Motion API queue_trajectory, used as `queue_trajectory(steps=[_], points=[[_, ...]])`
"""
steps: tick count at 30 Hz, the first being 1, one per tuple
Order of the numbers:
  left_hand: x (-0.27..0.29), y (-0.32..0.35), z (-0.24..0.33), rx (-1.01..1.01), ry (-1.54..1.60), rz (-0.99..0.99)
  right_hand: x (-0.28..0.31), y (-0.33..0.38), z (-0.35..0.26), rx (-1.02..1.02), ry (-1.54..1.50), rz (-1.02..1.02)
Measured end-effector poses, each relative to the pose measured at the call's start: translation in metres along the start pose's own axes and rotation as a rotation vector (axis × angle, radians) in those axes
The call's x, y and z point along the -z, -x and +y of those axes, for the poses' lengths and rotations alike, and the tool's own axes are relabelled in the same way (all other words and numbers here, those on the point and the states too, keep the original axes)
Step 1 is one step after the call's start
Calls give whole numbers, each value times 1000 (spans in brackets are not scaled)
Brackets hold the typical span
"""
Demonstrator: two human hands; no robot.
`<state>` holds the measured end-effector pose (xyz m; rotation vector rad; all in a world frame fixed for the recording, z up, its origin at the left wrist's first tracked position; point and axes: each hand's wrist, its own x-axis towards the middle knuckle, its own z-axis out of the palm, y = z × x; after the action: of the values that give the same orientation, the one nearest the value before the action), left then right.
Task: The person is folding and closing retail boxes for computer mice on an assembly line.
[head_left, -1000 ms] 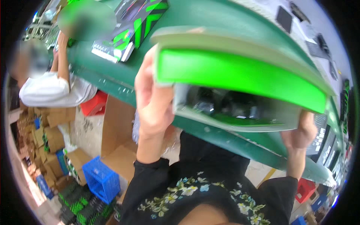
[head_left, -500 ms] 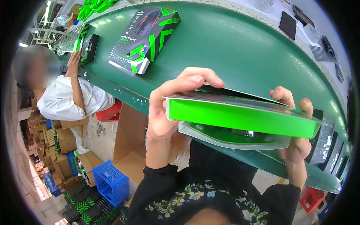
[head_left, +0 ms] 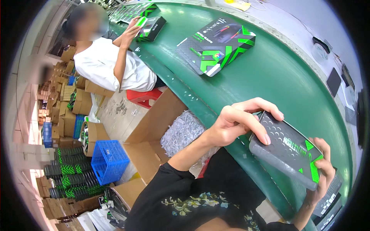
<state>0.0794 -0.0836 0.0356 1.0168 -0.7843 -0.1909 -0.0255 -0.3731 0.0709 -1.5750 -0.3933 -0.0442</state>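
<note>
Between my two hands is a black-and-green box (head_left: 283, 152), tilted, with a dotted pattern and green corner marks on the face toward me. My left hand (head_left: 244, 119) grips its left end, fingers bent over the upper edge and onto the face. At the other end my right hand (head_left: 323, 171) has its fingers curled around the green-marked side. Farther up the green work surface (head_left: 285, 73) lies a mouse box (head_left: 219, 46), black and green with a picture of a mouse. Dark boxes (head_left: 327, 198) stand beside my right forearm, partly hidden.
A co-worker in a white shirt (head_left: 104, 65) sits at the left, hands at a small green-and-white item (head_left: 142, 22) by another box. Below the surface's edge are a carton (head_left: 140, 154) of shredded paper, a blue crate (head_left: 110, 161) and stacked black-green boxes (head_left: 69, 173).
The box has turned: its bright green inner flap and opening faced me before, its dotted outer face does now. The view has swung left, so everything sits farther right.
</note>
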Motion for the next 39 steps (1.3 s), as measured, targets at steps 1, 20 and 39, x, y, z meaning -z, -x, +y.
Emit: queue_trajectory(steps=[1, 20, 39], points=[[1, 1, -1, -48, -34, -30, 1, 1, -3, 16, 138, -18], [-33, 9, 6, -290, -521, 140, -21, 18, -9, 222, 798, 177], [-49, 19, 3, -14, -75, 247, -30, 33, 9, -18, 82, 426]])
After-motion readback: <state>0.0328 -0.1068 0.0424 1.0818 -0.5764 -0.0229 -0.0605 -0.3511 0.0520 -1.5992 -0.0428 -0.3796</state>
